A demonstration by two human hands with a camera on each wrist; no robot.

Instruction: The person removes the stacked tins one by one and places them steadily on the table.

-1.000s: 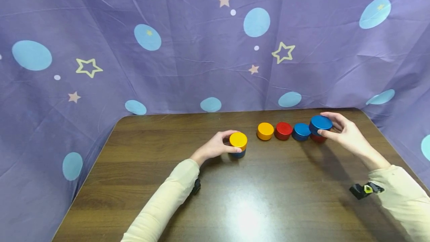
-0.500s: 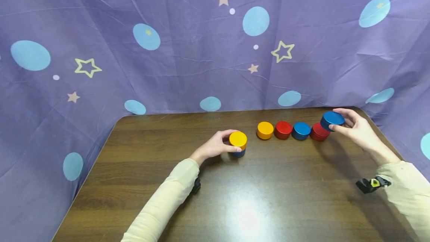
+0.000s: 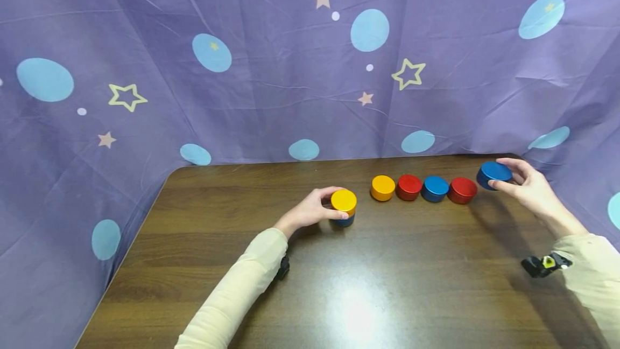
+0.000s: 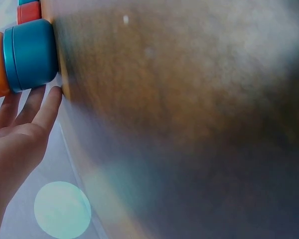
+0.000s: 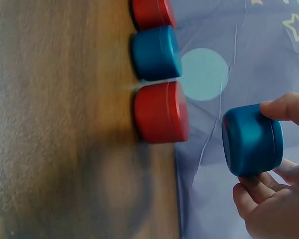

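My left hand [image 3: 312, 211] grips a yellow tin [image 3: 343, 201] that sits on top of a blue tin [image 3: 344, 222]. In the left wrist view the fingers lie along both, with the stacked blue tin [image 4: 32, 55] nearest the table. My right hand [image 3: 530, 190] pinches another blue tin [image 3: 494, 175] between thumb and fingers, at the right end of the row. The right wrist view shows that held blue tin [image 5: 251, 140] lifted off the table, apart from the red tin [image 5: 162, 112] beside it.
A row of round lidded tins stands near the table's back edge: yellow [image 3: 382, 188], red [image 3: 409, 187], blue [image 3: 435, 188] and red [image 3: 462, 190]. The brown wooden table [image 3: 218, 198] reaches back to a purple patterned curtain [image 3: 271, 79].
My right hand has carried its blue tin to the right, from over the right-end red tin to beyond it. That red tin now shows fully. The left hand stays put.
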